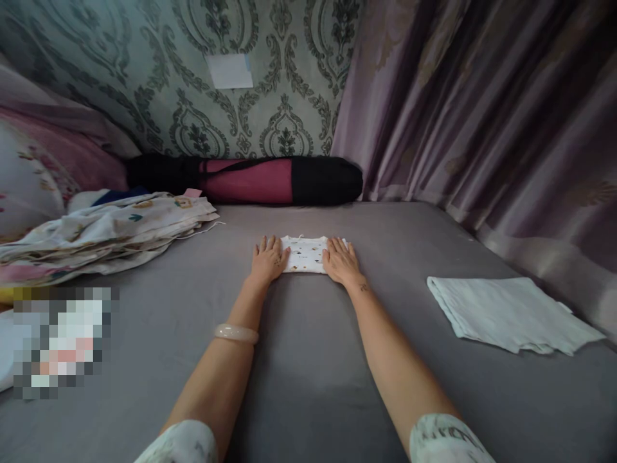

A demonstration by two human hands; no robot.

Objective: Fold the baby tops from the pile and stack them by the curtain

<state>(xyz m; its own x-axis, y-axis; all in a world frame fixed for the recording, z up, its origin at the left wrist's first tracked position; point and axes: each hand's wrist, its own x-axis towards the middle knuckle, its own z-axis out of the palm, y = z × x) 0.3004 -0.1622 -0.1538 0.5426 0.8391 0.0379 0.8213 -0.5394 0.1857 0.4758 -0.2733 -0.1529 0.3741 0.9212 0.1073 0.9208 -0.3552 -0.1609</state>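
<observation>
A small folded white cloth garment (304,256) with a scattered dark and orange print lies flat on the grey bed sheet (299,360). My left hand (268,258) rests palm down on its left edge, fingers stretched out and pointing away from me. On the right edge lies my right hand (341,259), also flat with its fingers extended. Both palms and the cloth's side edges under them are hidden. Neither hand grips the cloth.
A folded pale cloth (511,314) lies to the right. At the left is a pile of printed clothes (110,231) beside pink bedding (72,145). A black and dark-pink long bag (250,180) lies along the patterned wall (284,116). Purple curtains (434,96) hang at the right.
</observation>
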